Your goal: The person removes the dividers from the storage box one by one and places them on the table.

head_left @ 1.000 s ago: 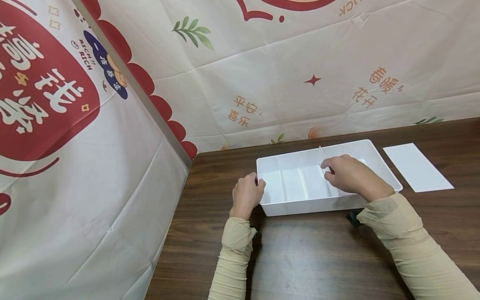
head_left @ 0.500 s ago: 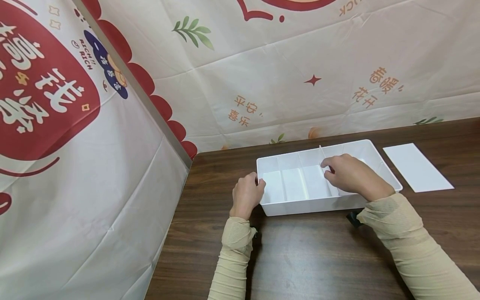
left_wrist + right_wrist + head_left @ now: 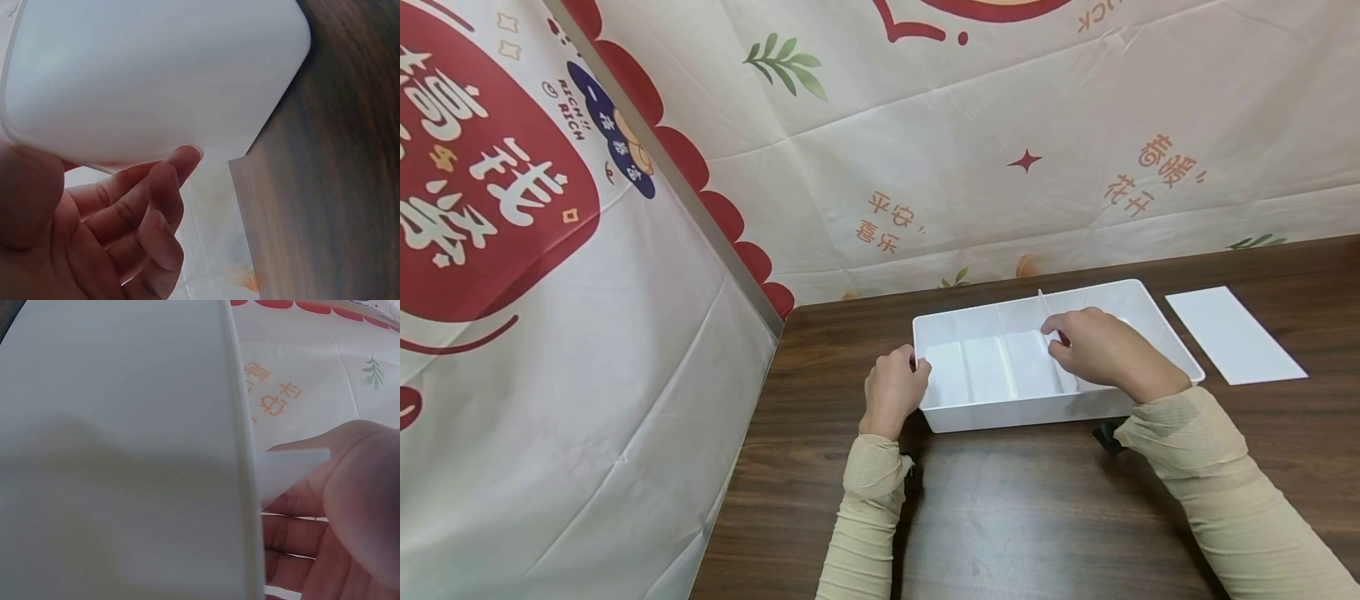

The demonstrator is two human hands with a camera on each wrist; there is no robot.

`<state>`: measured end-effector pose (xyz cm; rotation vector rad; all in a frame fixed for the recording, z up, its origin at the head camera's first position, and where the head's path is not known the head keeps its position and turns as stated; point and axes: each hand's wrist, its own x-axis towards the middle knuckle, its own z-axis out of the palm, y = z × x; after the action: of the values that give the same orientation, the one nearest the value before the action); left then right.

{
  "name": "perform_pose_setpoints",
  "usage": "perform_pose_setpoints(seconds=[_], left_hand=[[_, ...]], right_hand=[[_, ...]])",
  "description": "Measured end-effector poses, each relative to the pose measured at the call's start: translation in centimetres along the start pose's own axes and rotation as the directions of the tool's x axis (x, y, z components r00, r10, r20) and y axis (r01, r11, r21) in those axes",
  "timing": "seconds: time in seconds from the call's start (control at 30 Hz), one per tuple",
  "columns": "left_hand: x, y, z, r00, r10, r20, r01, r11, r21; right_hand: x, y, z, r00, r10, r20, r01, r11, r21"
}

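A white plastic tray (image 3: pixel 1000 412) lies on the brown table, its long side facing me. My left hand (image 3: pixel 895 385) grips the tray's left end wall. In the left wrist view the thumb lies at the rim, with the fingertips (image 3: pixel 189 156) against the outer wall. Inside the tray, right of its middle, a thin white divider (image 3: pixel 289 474) stands crosswise, its upper corner poking above the rim. My right hand (image 3: pixel 1093 350) reaches over the front wall and pinches this divider; the palm hides part of the tray's right section.
To the right of the tray a flat white rectangular panel (image 3: pixel 1236 335) lies on the wooden table (image 3: pixel 1000 508). Printed white cloth (image 3: pixel 970 167) hangs behind the table, and another printed sheet (image 3: pixel 647 350) hangs along its left side.
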<state>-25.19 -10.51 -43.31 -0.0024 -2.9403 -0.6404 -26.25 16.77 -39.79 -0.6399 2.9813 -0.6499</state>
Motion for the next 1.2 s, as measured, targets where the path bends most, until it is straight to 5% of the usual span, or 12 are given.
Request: perform_pose_setpoints(seconds=[1.2], left_hand=[[0.06,-0.09,0.1,1.0,-0.014,0.022,0.014,1.0,-0.011]], right_hand=[[-0.15,-0.06,-0.26,0.996,-0.033,-0.081,0.033,0.999,-0.01]])
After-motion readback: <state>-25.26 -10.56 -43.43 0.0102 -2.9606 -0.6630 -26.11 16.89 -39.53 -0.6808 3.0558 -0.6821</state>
